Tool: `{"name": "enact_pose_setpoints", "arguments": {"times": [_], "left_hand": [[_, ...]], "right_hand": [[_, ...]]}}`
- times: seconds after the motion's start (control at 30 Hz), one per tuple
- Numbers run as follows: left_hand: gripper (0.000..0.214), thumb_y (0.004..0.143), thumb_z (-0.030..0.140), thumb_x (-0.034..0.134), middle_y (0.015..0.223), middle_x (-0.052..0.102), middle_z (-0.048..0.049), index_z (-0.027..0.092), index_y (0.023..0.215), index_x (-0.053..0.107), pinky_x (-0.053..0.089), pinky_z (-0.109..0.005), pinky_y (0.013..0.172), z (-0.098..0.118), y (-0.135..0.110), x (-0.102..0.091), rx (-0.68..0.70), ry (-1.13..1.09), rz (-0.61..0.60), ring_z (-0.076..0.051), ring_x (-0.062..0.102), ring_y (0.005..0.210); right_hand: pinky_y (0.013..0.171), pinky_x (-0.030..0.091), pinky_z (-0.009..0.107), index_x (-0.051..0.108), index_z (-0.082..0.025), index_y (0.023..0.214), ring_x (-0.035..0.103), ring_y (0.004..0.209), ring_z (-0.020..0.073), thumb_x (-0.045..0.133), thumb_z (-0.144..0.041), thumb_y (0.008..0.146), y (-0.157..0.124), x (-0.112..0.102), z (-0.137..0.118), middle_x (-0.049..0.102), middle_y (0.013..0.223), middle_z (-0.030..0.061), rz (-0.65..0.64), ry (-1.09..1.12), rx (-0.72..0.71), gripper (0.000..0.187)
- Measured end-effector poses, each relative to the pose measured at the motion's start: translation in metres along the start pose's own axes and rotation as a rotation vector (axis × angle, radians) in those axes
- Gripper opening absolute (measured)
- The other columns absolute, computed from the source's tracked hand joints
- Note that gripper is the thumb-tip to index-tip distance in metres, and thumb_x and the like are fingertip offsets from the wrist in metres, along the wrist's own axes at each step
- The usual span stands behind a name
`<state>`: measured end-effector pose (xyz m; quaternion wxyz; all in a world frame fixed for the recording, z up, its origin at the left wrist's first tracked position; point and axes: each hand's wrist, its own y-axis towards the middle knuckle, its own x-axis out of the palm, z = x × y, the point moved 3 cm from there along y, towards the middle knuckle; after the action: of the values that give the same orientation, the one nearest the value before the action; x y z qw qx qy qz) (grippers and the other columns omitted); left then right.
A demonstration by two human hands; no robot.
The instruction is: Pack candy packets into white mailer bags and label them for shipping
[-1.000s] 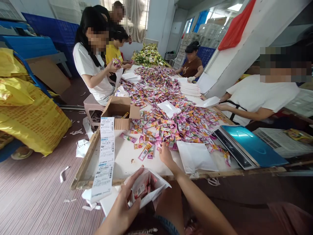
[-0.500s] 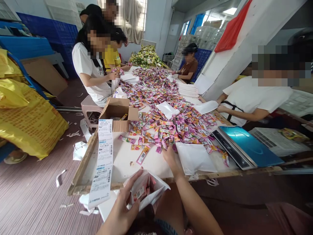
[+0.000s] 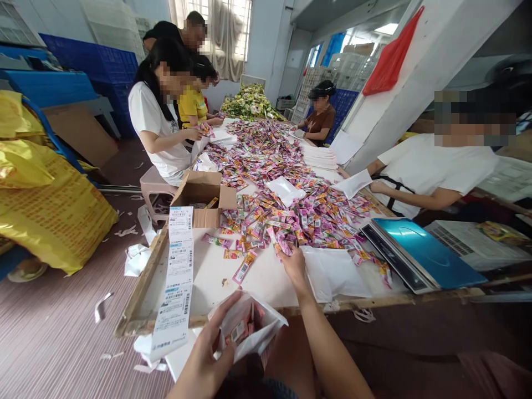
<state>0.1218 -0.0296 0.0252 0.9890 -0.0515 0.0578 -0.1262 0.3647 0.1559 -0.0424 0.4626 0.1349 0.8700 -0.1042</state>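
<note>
White table (image 3: 208,271) strewn with pink sachets (image 3: 278,166)

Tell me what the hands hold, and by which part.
The left hand holds an open white bag by its left side; the right hand holds pink sachets, apparently by their near ends.

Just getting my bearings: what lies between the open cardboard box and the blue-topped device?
In the head view, loose colourful packets lie between the box and the device.

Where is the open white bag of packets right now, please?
In the head view, the open white bag is low, just left of centre, held in the left hand, by the near edge of the table.
</note>
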Motion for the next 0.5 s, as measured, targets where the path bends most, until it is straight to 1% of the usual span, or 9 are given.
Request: {"name": "enact_pose_setpoints", "arguments": {"times": [0.07, 0.13, 0.23, 0.27, 0.3, 0.37, 0.4, 0.47, 0.5], "left_hand": [[0.054, 0.089, 0.028, 0.047, 0.148, 0.040, -0.0039, 0.031, 0.141, 0.034, 0.019, -0.046, 0.116, 0.003, 0.002, -0.001, 0.006, 0.002, -0.010, -0.026, 0.032, 0.137], [0.055, 0.088, 0.027, 0.047, 0.148, 0.040, -0.0037, 0.031, 0.141, 0.033, 0.018, -0.046, 0.116, 0.004, 0.003, 0.000, 0.014, -0.015, -0.006, -0.026, 0.033, 0.137], [0.060, 0.085, 0.022, 0.050, 0.148, 0.040, -0.0039, 0.030, 0.142, 0.033, 0.021, -0.046, 0.115, 0.005, 0.004, 0.003, 0.019, 0.028, 0.008, -0.027, 0.033, 0.137], [0.060, 0.083, 0.021, 0.051, 0.143, 0.047, -0.0065, 0.028, 0.141, 0.035, 0.027, -0.047, 0.112, 0.004, 0.004, 0.004, -0.004, 0.074, 0.029, -0.028, 0.040, 0.133], [0.059, 0.082, 0.021, 0.051, 0.133, 0.056, -0.0092, 0.025, 0.139, 0.038, 0.035, -0.049, 0.107, 0.003, 0.003, 0.006, -0.034, 0.127, 0.050, -0.030, 0.049, 0.124], [0.057, 0.081, 0.019, 0.050, 0.114, 0.066, -0.0100, 0.022, 0.137, 0.041, 0.044, -0.050, 0.098, 0.001, 0.002, 0.011, -0.068, 0.195, 0.066, -0.029, 0.060, 0.107], [0.057, 0.081, 0.017, 0.049, 0.113, 0.067, -0.0090, 0.022, 0.137, 0.041, 0.044, -0.049, 0.099, 0.001, 0.001, 0.013, -0.052, 0.194, 0.064, -0.028, 0.060, 0.107], [0.062, 0.081, 0.011, 0.046, 0.128, 0.060, -0.0063, 0.026, 0.140, 0.037, 0.035, -0.047, 0.108, 0.003, 0.001, 0.019, 0.030, 0.139, 0.029, -0.026, 0.052, 0.121], [0.065, 0.081, 0.008, 0.044, 0.137, 0.054, -0.0047, 0.028, 0.141, 0.034, 0.028, -0.046, 0.112, 0.003, 0.001, 0.021, 0.063, 0.110, 0.011, -0.025, 0.044, 0.130]], "right_hand": [[0.079, 0.046, 0.026, 0.059, -0.013, 0.113, 0.062, 0.099, 0.0221, 0.050, -0.036, 0.085, -0.018, -0.021, 0.003, 0.067, 0.106, 0.0118, 0.002, 0.074, -0.042, 0.037], [0.077, 0.047, 0.025, 0.057, -0.014, 0.110, 0.063, 0.092, 0.0190, 0.047, -0.035, 0.087, -0.042, -0.048, -0.005, 0.068, 0.101, 0.0091, -0.027, 0.204, -0.157, 0.033], [0.073, 0.047, 0.026, 0.055, -0.017, 0.108, 0.062, 0.082, 0.0171, 0.047, -0.028, 0.087, -0.090, -0.093, -0.041, 0.068, 0.093, 0.0065, -0.150, 0.342, -0.497, 0.025], [0.072, 0.047, 0.026, 0.057, -0.018, 0.106, 0.062, 0.081, 0.0170, 0.048, -0.022, 0.086, -0.108, -0.104, -0.056, 0.068, 0.091, 0.0057, -0.224, 0.284, -0.631, 0.023], [0.069, 0.046, 0.026, 0.059, -0.019, 0.101, 0.062, 0.078, 0.0173, 0.051, -0.016, 0.081, -0.125, -0.111, -0.070, 0.068, 0.087, 0.0050, -0.317, 0.149, -0.756, 0.022], [0.064, 0.046, 0.027, 0.064, -0.018, 0.088, 0.062, 0.073, 0.0192, 0.055, -0.005, 0.070, -0.155, -0.113, -0.091, 0.067, 0.078, 0.0061, -0.494, -0.218, -0.936, 0.024], [0.062, 0.045, 0.028, 0.066, -0.016, 0.081, 0.063, 0.069, 0.0207, 0.057, -0.003, 0.066, -0.166, -0.108, -0.097, 0.067, 0.073, 0.0074, -0.566, -0.403, -0.982, 0.023], [0.059, 0.046, 0.030, 0.067, -0.013, 0.071, 0.064, 0.064, 0.0240, 0.060, -0.002, 0.063, -0.179, -0.089, -0.101, 0.067, 0.066, 0.0108, -0.639, -0.663, -1.002, 0.016], [0.059, 0.047, 0.032, 0.067, -0.012, 0.068, 0.065, 0.063, 0.0254, 0.062, -0.003, 0.063, -0.183, -0.078, -0.101, 0.068, 0.066, 0.0122, -0.632, -0.695, -0.994, 0.012]]}}
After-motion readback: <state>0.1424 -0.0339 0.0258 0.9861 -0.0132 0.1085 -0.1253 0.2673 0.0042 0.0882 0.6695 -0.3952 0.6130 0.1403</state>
